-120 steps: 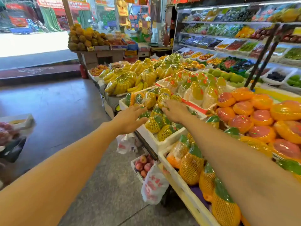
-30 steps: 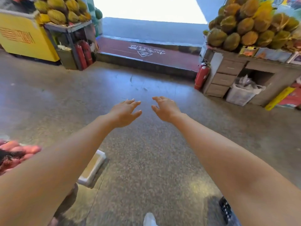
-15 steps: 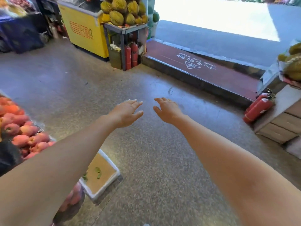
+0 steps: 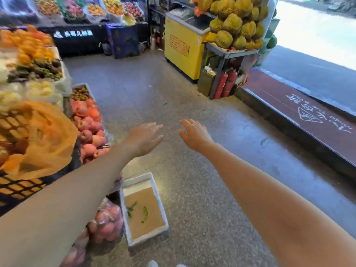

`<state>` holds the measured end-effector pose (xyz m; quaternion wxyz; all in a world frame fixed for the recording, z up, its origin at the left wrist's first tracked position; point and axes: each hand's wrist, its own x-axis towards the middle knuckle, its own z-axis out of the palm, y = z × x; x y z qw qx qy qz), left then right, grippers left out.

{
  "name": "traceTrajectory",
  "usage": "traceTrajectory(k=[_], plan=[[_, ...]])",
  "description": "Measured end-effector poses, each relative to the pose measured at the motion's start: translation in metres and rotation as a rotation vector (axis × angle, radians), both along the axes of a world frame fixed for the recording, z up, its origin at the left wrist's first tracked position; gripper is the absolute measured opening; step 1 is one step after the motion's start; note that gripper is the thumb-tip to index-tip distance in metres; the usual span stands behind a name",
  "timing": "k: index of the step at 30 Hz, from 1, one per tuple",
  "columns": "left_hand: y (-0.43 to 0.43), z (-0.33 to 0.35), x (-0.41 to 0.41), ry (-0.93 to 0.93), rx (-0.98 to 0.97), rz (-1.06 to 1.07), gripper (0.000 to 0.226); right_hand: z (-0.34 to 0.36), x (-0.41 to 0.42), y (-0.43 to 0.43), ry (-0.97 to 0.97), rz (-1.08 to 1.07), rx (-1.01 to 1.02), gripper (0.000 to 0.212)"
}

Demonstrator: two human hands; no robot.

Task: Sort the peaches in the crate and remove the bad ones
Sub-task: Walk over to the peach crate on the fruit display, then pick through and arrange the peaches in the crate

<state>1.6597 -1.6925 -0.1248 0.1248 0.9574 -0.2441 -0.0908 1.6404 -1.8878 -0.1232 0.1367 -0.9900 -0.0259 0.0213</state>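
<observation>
Pink-red peaches point(image 4: 89, 128) lie heaped in a crate at the left, beside the black stand. More peaches in a clear bag point(image 4: 107, 224) sit low under my left forearm. A white foam box point(image 4: 143, 207) with a brown liner and a few green leaves stands on the floor next to that bag. My left hand point(image 4: 145, 137) and my right hand point(image 4: 194, 134) are stretched out over the bare floor, fingers relaxed, holding nothing. Both hands are to the right of the peach crate and touch none of the fruit.
A black mesh crate point(image 4: 25, 182) with an orange bag point(image 4: 44, 139) fills the left foreground. A yellow freezer point(image 4: 183, 49), a durian stand point(image 4: 237, 24) and red fire extinguishers point(image 4: 224, 83) stand ahead right. A dark step point(image 4: 308, 120) leads out to the street.
My view has swung left, away from the mango and pomelo stall across the shop entrance to the peach side. The peach crate and foam box came fully into sight; both hands stayed outstretched.
</observation>
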Motion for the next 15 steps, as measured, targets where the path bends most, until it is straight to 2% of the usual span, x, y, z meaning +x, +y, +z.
traceTrajectory(k=[8,12,15], plan=[[0.1,0.004,0.026,-0.155,-0.013,0.356,0.049,-0.003,0.092,0.112,-0.032,0.354,0.068,0.044],[0.152,0.007,0.021,-0.21,0.073,0.566,0.047,0.0,0.117,0.175,-0.043,0.507,0.114,0.044],[0.195,0.001,0.013,-0.167,0.138,0.714,0.048,0.0,0.121,0.223,-0.041,0.63,0.153,0.043]])
